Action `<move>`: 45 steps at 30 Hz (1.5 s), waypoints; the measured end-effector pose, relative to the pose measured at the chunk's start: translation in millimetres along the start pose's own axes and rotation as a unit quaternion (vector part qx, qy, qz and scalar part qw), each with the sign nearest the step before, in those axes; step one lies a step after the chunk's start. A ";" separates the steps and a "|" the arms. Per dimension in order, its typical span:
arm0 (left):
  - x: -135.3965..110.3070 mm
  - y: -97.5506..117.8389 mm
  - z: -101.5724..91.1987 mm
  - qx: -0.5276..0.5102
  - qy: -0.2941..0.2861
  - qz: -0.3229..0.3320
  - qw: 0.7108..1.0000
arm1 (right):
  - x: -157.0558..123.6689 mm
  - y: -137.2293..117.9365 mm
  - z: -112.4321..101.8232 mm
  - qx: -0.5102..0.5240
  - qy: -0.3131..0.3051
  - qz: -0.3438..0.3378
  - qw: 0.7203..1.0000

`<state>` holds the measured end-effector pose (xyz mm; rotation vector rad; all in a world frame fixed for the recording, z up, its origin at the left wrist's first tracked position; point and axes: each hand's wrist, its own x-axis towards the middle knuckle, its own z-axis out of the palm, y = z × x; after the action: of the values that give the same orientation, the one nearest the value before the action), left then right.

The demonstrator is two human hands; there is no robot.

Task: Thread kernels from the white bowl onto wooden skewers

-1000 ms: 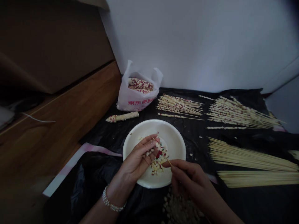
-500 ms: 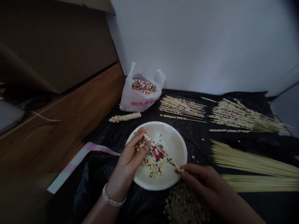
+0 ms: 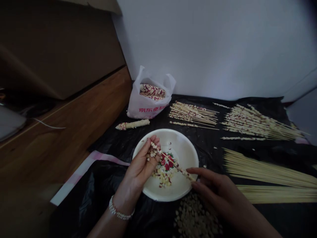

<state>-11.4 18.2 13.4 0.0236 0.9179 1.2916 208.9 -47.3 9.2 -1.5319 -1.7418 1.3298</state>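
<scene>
A thin bamboo skewer (image 3: 165,156) slants over the white bowl (image 3: 194,150), with corn kernels threaded near both its ends and a barer stretch between. My right hand (image 3: 215,190) grips its lower end between thumb and fingers at the bowl's right rim. Cupped at the skewer's upper tip, my left hand (image 3: 142,163) holds loose corn kernels (image 3: 152,154) in its palm, its thumb beside the threaded kernels. More pale and dark red kernels (image 3: 164,178) lie in the bowl, next to its printed red flower pattern.
Behind the bowl stand a plastic bag (image 3: 148,107) of corn cobs and a partly stripped cob (image 3: 133,124). Filled skewers (image 3: 245,124) lie in bundles at the back right, bare skewers (image 3: 267,170) nearer. A kernel pile (image 3: 195,216) lies in front on black plastic sheeting (image 3: 99,195).
My left fingers have loosened a little around the kernels and the skewer tip shows more. The right index finger has lifted slightly along the skewer. Everything else stays put.
</scene>
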 end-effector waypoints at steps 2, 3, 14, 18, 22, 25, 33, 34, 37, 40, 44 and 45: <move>1.4 3.3 -0.1 -0.017 0.008 0.010 1.000 | -1.5 -2.5 -5.8 -0.006 -0.005 -0.009 1.000; 1.7 4.8 0.3 -0.027 0.010 0.012 1.000 | -2.6 -4.5 -8.1 -0.010 -0.017 -0.016 1.000; 11.6 -4.1 4.9 -0.163 -0.044 0.071 0.983 | -9.1 -7.0 32.8 -0.098 0.044 -0.147 0.983; 15.6 -5.2 5.5 -0.161 -0.041 0.079 0.983 | -9.6 3.5 44.8 -0.093 0.096 -0.181 0.974; 15.2 -3.7 7.2 -0.156 -0.032 0.086 0.983 | -10.3 9.1 47.6 -0.134 0.135 -0.197 0.962; 11.8 -7.3 11.3 -0.154 -0.027 0.089 0.984 | -8.8 12.1 52.0 -0.180 0.152 -0.253 0.938; 2.3 -32.3 22.6 -0.114 -0.006 0.047 0.992 | -6.0 26.8 78.0 -0.256 0.238 -0.265 0.899; 2.8 -32.8 22.2 -0.115 -0.003 0.052 0.992 | -5.9 27.3 77.3 -0.264 0.245 -0.264 0.895; 4.1 -33.6 20.9 -0.117 0.006 0.063 0.991 | -4.9 24.3 71.7 -0.293 0.267 -0.272 0.877; 2.2 -38.2 22.6 -0.115 0.014 0.066 0.991 | -2.6 16.4 67.2 -0.317 0.258 -0.302 0.862; -2.4 -46.9 26.1 -0.100 0.015 0.012 0.995 | 0.9 5.1 66.8 -0.324 0.267 -0.299 0.857; -3.0 -47.8 26.5 -0.105 0.012 0.007 0.994 | 1.7 3.2 66.8 -0.327 0.268 -0.297 0.856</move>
<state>42.9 12.5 9.0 -0.1494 0.8000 1.3983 154.3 -69.7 -22.4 -1.2927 -2.1043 -0.0290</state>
